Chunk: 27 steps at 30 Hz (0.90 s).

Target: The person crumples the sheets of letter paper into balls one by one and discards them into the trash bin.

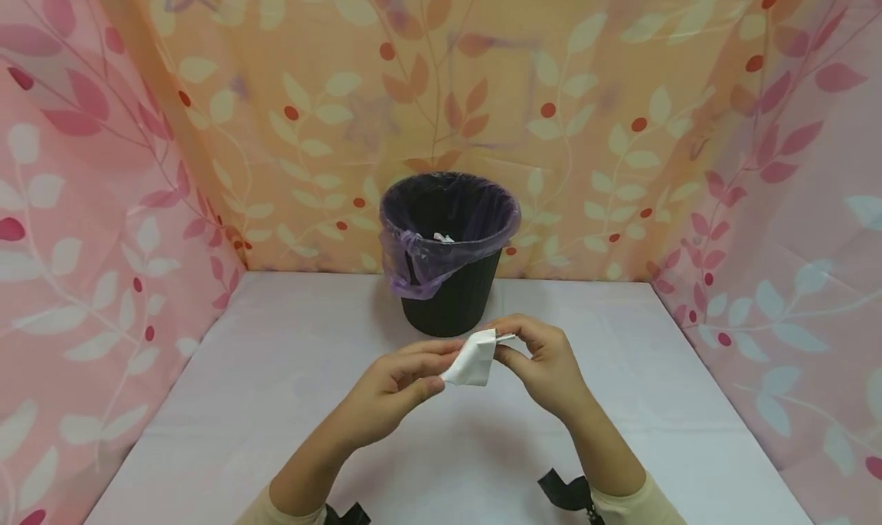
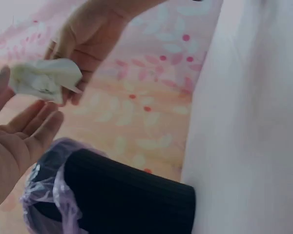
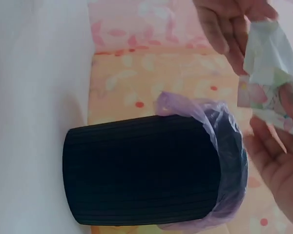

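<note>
A small white folded piece [image 1: 472, 359], paper-like and creased, is held between both hands above the table. Its underside bears a pink and green print, seen on the white piece [image 3: 263, 95] in the right wrist view. My left hand [image 1: 389, 391] pinches its left corner between thumb and fingers. At its right edge, my right hand [image 1: 544, 360] grips it with thumb and forefinger, where a narrow layered end sticks out. Just beyond the hands stands a black bin [image 1: 451, 299] lined with a purple translucent bag [image 1: 427, 269].
Whitish scraps [image 1: 443, 238] show inside the bin. The white table [image 1: 276, 387] spreads around it. Leaf-patterned cloth walls [image 1: 310, 127] enclose the table at the back and both sides.
</note>
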Tool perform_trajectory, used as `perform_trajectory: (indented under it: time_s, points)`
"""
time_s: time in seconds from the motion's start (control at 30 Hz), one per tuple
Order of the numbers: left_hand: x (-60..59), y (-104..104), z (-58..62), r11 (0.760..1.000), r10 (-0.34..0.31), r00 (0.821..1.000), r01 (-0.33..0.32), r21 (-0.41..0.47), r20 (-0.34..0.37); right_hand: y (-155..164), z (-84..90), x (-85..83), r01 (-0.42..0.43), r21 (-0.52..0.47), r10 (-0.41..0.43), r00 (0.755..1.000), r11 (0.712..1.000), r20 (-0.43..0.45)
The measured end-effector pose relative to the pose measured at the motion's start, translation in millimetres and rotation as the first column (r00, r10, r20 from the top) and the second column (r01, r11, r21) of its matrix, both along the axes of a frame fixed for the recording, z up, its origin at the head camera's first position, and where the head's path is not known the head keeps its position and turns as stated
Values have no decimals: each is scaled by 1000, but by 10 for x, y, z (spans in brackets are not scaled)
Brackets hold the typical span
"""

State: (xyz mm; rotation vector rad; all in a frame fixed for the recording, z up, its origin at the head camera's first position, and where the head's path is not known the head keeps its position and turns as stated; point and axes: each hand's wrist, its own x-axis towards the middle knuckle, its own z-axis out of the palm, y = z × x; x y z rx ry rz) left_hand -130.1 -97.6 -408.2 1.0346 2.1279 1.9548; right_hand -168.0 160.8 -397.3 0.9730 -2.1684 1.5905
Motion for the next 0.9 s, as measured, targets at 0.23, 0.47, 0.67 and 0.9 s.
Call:
perform_trajectory:
  time_s: [0.23,0.47,0.67,0.9]
  points:
    - [-25,77,-72,995,-10,998,4,99,61,-32,-34,-3,-126,-30,125,992,992,-19]
    - [-20,219,-165,982,173,984,-169,81,-37,-189,-110,52,12,-64,-15,998,998,-61]
    - [8,284,-238,945,315,940,-297,139,-129,-323,-149,145,110,-64,-114,991,992,-73]
    - [-42,204,-237,867,494,861,-479,137,-119,-363,-142,186,-22,101,40,982,995,-185]
